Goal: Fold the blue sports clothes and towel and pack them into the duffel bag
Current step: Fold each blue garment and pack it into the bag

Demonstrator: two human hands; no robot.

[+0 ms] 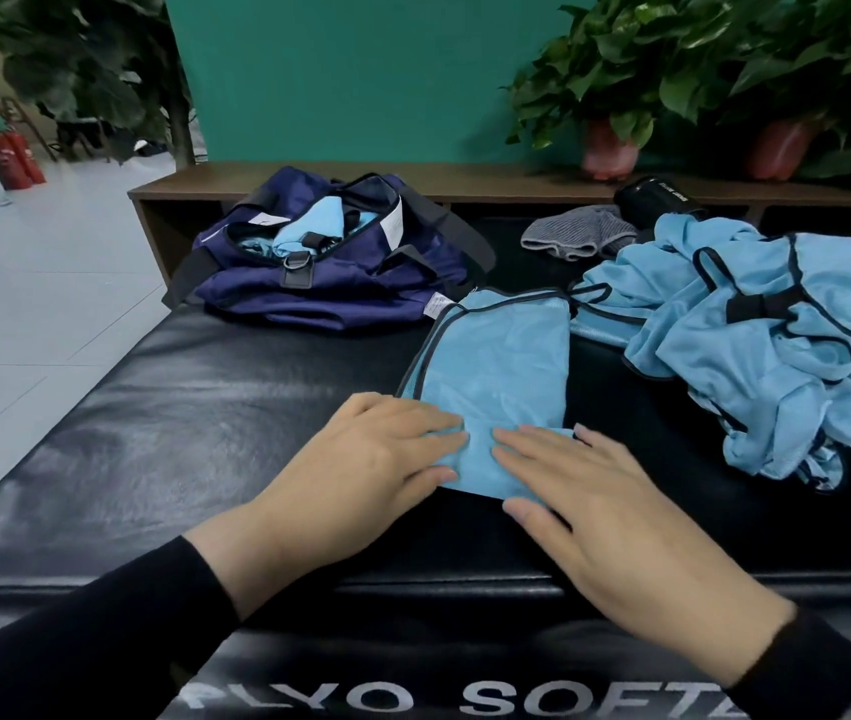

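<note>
A light-blue garment with black trim (496,371) lies flat and partly folded on the black padded bench (194,407). My left hand (361,465) and my right hand (610,517) lie side by side with straight fingers pressing on its near edge. A navy duffel bag (329,257) stands open at the back left, with light-blue cloth (309,226) showing inside it. To the right sits a crumpled heap of light-blue sports clothes (776,345) with black trim.
A grey knitted item (576,233) and a black cylindrical object (657,200) lie behind the heap. A wooden shelf (491,181) runs along the back with potted plants (615,96) on it. The bench's left edge drops to a white tiled floor (23,304).
</note>
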